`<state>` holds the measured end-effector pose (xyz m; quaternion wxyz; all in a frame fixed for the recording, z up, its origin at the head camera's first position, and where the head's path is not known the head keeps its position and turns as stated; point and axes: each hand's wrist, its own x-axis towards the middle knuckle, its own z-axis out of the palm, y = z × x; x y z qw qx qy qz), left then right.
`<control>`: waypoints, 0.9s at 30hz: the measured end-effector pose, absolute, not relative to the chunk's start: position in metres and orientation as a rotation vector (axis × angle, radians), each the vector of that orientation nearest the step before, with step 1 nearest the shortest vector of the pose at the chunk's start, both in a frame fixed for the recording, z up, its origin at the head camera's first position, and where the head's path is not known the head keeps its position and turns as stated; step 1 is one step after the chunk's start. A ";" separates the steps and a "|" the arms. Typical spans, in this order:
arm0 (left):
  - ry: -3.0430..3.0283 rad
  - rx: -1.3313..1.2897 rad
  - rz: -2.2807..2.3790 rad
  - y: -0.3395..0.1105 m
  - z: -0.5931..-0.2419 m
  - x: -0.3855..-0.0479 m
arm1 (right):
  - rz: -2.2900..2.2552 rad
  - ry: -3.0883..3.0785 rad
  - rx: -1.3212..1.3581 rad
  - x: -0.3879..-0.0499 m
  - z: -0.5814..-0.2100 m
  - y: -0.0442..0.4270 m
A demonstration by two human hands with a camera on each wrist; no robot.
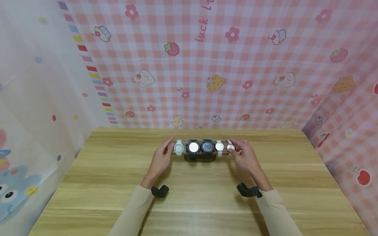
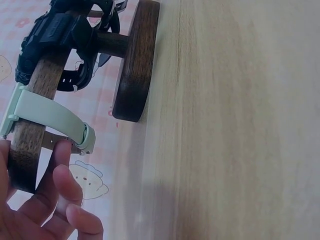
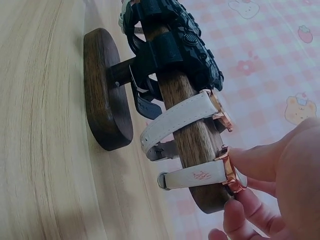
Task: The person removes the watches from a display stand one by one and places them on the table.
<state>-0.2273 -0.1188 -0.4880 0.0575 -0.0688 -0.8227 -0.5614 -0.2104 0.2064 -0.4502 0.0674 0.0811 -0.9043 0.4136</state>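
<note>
A dark wooden bar stand [image 2: 137,65] holds several watches in a row: a pale green one [image 1: 178,147] at the left end, two black ones [image 1: 193,147] in the middle, and two white-strapped ones [image 1: 219,146] toward the right. My left hand [image 1: 162,157] grips the bar's left end beside the green watch; its thumb and fingers lie around that end in the left wrist view. My right hand [image 1: 246,158] is at the other end, thumb and fingers pinching the rose-gold case of the outermost white-strapped watch [image 3: 195,176].
The stand's oval base [image 3: 106,90] rests on the wooden table [image 1: 195,196]. Behind the table's back edge hangs a pink checked cloth [image 1: 189,65] with cartoon prints; a white patterned cloth [image 1: 35,82] hangs at the left. Black straps sit at both wrists.
</note>
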 end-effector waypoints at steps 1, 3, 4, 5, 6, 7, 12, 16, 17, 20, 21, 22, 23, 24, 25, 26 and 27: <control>-2.489 -0.208 -1.708 -0.119 -0.488 -0.227 | 1.248 -2.722 0.241 -0.210 -0.450 0.207; -2.484 -0.198 -1.715 -0.119 -0.487 -0.227 | 1.248 -2.711 0.236 -0.211 -0.450 0.208; -2.484 -0.195 -1.714 -0.118 -0.487 -0.226 | 1.248 -2.707 0.236 -0.211 -0.450 0.208; -2.480 -0.195 -1.717 -0.118 -0.486 -0.226 | 1.250 -2.702 0.234 -0.211 -0.451 0.209; -2.480 -0.192 -1.716 -0.118 -0.486 -0.226 | 1.252 -2.699 0.232 -0.211 -0.451 0.209; -2.477 -0.193 -1.717 -0.118 -0.487 -0.226 | 1.258 -2.693 0.230 -0.211 -0.451 0.210; -2.471 -0.199 -1.719 -0.118 -0.489 -0.227 | 1.291 -2.679 0.214 -0.210 -0.453 0.212; -2.466 -0.200 -1.724 -0.118 -0.490 -0.227 | 1.301 -2.687 0.202 -0.208 -0.455 0.214; -2.467 -0.198 -1.722 -0.118 -0.490 -0.227 | 1.303 -2.689 0.200 -0.208 -0.455 0.215; -2.474 -0.191 -1.709 -0.117 -0.489 -0.227 | 1.311 -2.704 0.191 -0.207 -0.455 0.217; -2.478 -0.190 -1.704 -0.117 -0.489 -0.227 | 1.314 -2.708 0.191 -0.207 -0.455 0.218; -2.480 -0.188 -1.701 -0.117 -0.489 -0.227 | 1.318 -2.711 0.191 -0.206 -0.455 0.219; -2.481 -0.187 -1.701 -0.117 -0.489 -0.228 | 1.326 -2.713 0.190 -0.206 -0.455 0.219; -2.481 -0.189 -1.703 -0.117 -0.489 -0.228 | 1.336 -2.713 0.189 -0.206 -0.455 0.220; -2.481 -0.191 -1.705 -0.117 -0.489 -0.228 | 1.351 -2.712 0.190 -0.206 -0.455 0.221; -2.480 -0.192 -1.707 -0.117 -0.489 -0.228 | 1.375 -2.707 0.192 -0.206 -0.455 0.222; -2.479 -0.193 -1.708 -0.117 -0.489 -0.228 | 1.397 -2.703 0.191 -0.206 -0.455 0.223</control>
